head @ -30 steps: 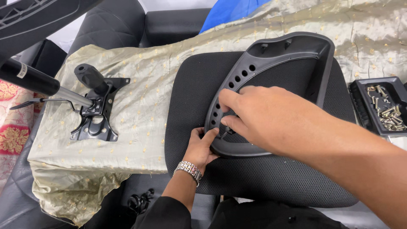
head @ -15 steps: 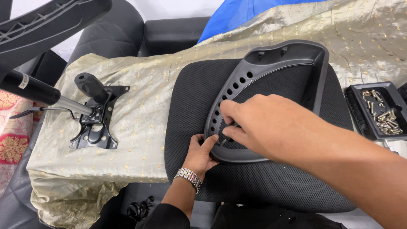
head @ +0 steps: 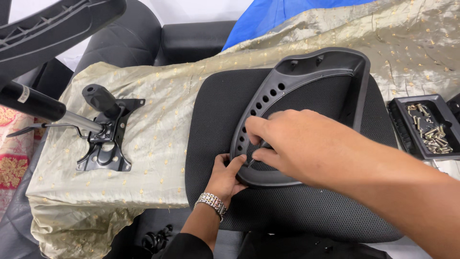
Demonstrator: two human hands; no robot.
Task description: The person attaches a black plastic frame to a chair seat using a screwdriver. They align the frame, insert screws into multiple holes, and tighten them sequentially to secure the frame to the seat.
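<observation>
Mid-frame, the left hand (head: 226,178) pinches the black plastic frame's (head: 357,84) lower rim; the right hand (head: 292,144) presses fingertips there. Frame lies on the seat cushion (head: 215,120), unfastened; screws wait in the tray (head: 405,125) at right.

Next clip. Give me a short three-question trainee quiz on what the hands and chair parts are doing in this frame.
1. True or false: both hands touch the black plastic frame lying on the mesh seat cushion.
2. Which hand wears the metal wristwatch? A) left hand B) right hand C) neither
3. What does the black tray at the right edge hold?

Key
1. True: the left grips the frame's lower rim, the right rests its fingers on the perforated side.
2. A
3. Loose metal screws and similar fasteners.
</observation>
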